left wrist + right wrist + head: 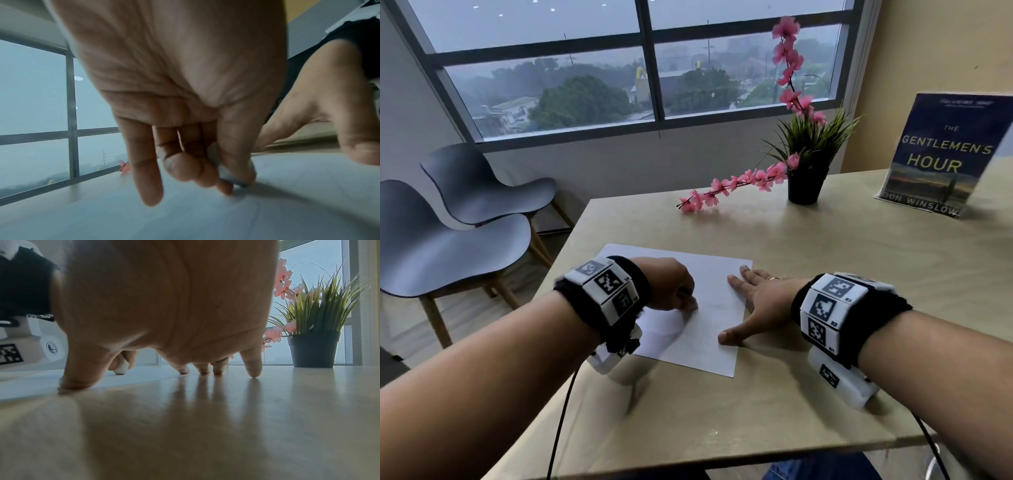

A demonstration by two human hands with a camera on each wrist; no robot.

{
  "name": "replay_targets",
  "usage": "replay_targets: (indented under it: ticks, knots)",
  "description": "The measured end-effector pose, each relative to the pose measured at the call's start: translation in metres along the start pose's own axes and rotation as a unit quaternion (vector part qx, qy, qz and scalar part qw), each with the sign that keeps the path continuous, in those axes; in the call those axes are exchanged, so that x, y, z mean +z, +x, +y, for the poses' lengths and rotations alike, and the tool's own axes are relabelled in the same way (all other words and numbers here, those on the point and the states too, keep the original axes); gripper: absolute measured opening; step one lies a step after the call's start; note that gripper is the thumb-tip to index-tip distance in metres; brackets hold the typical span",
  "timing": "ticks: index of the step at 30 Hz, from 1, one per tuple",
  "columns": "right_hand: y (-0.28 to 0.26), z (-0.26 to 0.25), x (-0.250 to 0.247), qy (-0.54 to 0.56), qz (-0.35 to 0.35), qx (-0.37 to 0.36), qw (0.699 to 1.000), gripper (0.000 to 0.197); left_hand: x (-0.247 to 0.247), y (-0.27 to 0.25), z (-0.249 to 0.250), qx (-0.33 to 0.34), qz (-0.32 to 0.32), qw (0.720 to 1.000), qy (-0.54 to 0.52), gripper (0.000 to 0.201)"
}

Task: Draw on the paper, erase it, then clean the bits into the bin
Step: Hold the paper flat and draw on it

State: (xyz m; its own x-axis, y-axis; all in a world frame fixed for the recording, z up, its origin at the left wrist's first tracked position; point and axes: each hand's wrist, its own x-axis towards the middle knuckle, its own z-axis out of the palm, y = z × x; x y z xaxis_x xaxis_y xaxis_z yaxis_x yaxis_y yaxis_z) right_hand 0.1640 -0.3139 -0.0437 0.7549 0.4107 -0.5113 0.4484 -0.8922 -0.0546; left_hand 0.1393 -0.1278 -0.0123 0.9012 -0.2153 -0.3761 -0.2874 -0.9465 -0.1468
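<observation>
A white sheet of paper [709, 339] lies on the wooden table [825, 260] in front of me. My left hand [686, 298] hovers over the sheet's middle, thumb and fingertips pinching a small white eraser [228, 172] whose lower end touches the paper [205, 211]. The eraser [121, 367] also shows in the right wrist view, standing on the sheet. Faint grey marks lie on the paper just right of it. My right hand [751, 305] is spread flat, with thumb and forefinger pressing the sheet's right edge and the other fingers on the table. No bin or pencil is in view.
A dark pot of green grass [804, 185] with a pink blossom branch [729, 186] stands at the back of the table. A blue book [941, 154] stands upright at the back right. Two grey chairs [458, 233] are to the left, beyond the table's edge.
</observation>
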Motion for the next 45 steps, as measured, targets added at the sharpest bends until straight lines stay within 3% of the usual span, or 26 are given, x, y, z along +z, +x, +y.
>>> replay_targets:
  ticks: [4, 9, 14, 19, 28, 41, 45]
  knots:
    - [-0.001, 0.0, 0.0, 0.0, -0.002, 0.001, 1.0, 0.121, 0.009, -0.006, 0.005, 0.035, -0.023, 0.999, 0.006, 0.03]
    - [-0.003, -0.002, -0.001, 0.0, -0.001, -0.001, 1.0, 0.12, 0.007, -0.004, -0.008, 0.0, 0.0, 1.0, -0.004, 0.03]
    - [-0.002, -0.001, -0.001, 0.004, -0.002, -0.001, 1.0, 0.12, 0.012, -0.009, 0.005, 0.039, -0.023, 0.999, -0.004, 0.026]
    - [-0.001, -0.002, 0.001, 0.003, 0.003, 0.003, 1.0, 0.12, 0.007, -0.003, 0.002, 0.023, 0.001, 0.999, -0.036, 0.027]
    - [-0.001, -0.002, 0.0, 0.0, 0.006, 0.001, 1.0, 0.12, 0.0, -0.001, 0.013, 0.029, -0.014, 0.999, -0.016, 0.029]
    - [0.001, 0.0, 0.002, 0.003, 0.004, -0.001, 1.0, 0.122, 0.0, -0.005, 0.031, 0.074, -0.032, 0.997, 0.006, 0.026]
    - [0.001, -0.001, 0.002, 0.0, 0.005, 0.0, 1.0, 0.122, -0.003, -0.006, 0.019, 0.043, -0.027, 0.999, -0.007, 0.031]
